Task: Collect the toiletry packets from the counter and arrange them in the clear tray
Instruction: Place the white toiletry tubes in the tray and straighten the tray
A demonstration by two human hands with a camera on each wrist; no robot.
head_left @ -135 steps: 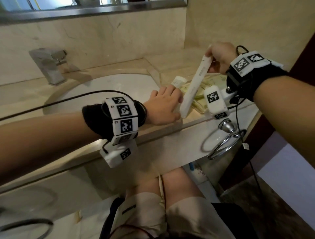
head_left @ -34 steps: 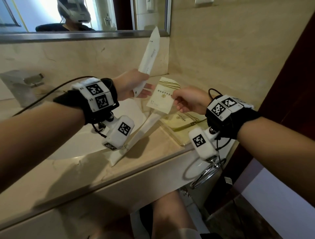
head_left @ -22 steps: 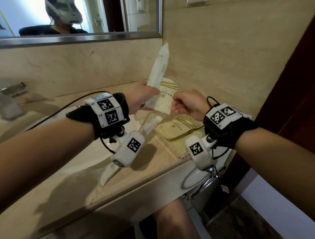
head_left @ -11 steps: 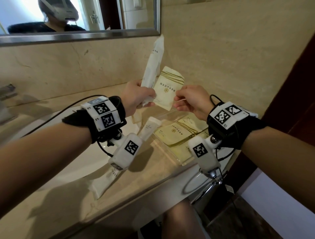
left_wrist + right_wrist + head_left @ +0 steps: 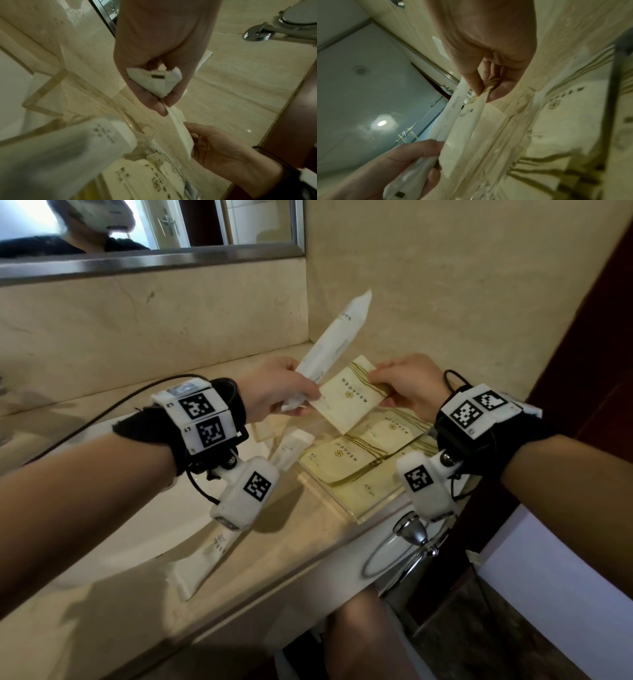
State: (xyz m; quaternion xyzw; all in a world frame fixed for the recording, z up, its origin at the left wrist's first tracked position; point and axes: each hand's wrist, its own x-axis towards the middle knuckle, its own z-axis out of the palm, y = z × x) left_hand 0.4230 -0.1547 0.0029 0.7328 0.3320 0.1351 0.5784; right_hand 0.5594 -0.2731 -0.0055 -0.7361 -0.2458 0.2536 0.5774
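Spanning the lower head view, beige marble counter under a steel-framed mirror, chrome towel ring below the edge. Lying at the counter's right end, clear tray with 2 cream packets inside, long white packet flat beside it. Raised above the tray: left hand gripping another white packet, right hand pinching a cream square packet. Seen from the left wrist only: the gripped packet's crimped end.

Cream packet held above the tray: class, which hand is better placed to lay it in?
Probably the right hand: it pinches the cream packet above the clear tray, while the left hand grips a long white packet.
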